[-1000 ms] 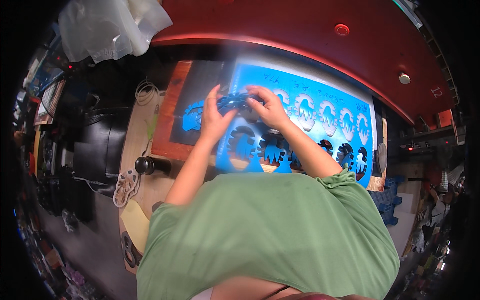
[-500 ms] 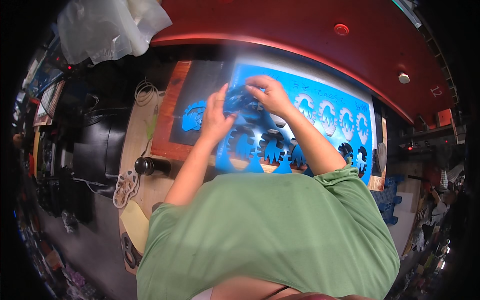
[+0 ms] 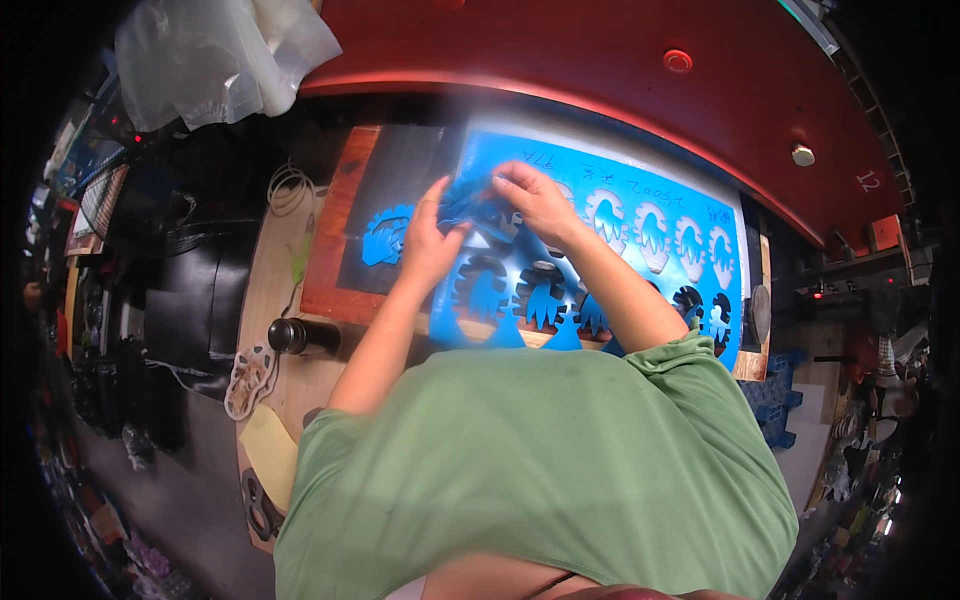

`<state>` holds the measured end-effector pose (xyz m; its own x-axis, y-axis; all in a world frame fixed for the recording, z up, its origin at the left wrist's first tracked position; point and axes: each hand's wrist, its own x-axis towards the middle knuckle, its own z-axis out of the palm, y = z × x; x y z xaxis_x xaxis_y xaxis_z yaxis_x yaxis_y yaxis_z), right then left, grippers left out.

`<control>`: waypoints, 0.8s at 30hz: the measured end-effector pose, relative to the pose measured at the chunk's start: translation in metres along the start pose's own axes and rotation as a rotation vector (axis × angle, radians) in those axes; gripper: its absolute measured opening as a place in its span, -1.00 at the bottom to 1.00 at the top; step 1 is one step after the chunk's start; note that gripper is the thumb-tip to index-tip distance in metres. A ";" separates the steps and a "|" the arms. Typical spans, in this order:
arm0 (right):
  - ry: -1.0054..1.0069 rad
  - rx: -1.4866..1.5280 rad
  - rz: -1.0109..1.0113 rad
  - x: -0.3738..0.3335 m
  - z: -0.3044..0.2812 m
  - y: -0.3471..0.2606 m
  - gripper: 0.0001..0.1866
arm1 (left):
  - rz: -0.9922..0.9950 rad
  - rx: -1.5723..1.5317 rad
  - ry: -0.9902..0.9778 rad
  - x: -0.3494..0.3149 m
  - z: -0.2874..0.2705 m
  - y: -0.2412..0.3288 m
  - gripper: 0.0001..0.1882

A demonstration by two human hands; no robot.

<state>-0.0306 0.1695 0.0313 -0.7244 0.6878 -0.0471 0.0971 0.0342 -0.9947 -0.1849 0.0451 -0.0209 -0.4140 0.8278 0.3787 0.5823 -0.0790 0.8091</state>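
My left hand (image 3: 432, 240) and my right hand (image 3: 540, 207) are raised over a blue sheet (image 3: 640, 172) with rows of notched, toothed cut-outs. Between them is a thin blue cut piece (image 3: 468, 203), smeared by motion. My left thumb and fingers curve around its left side, while my right thumb and fingertips pinch the right side. Left of my left hand, several blue cut pieces (image 3: 380, 243) lie on a dark mat (image 3: 400, 165). Handwriting marks the sheet's far part, and my right forearm covers some of its middle.
A red machine (image 3: 560, 60) with a round red button (image 3: 678, 61) spans the far side. Clear plastic bags (image 3: 225, 60) hang at the upper left. On the wooden table (image 3: 262, 345) are a black cylinder (image 3: 290, 335), a coil of cord (image 3: 290, 190) and yellow paper (image 3: 270, 450).
My right hand has moved slightly down and left, nearer my left hand. The blue piece between my hands has shifted. The pieces on the mat look the same.
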 end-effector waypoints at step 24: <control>-0.043 -0.790 -0.535 -0.010 0.008 0.011 -0.59 | 0.119 -0.003 0.010 -0.019 -0.003 -0.011 -0.61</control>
<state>-0.0277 0.1573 0.0200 -0.8293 0.4122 0.3774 0.1671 0.8273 -0.5364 -0.1858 0.0285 -0.0361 -0.3489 0.8071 0.4764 0.6256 -0.1779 0.7596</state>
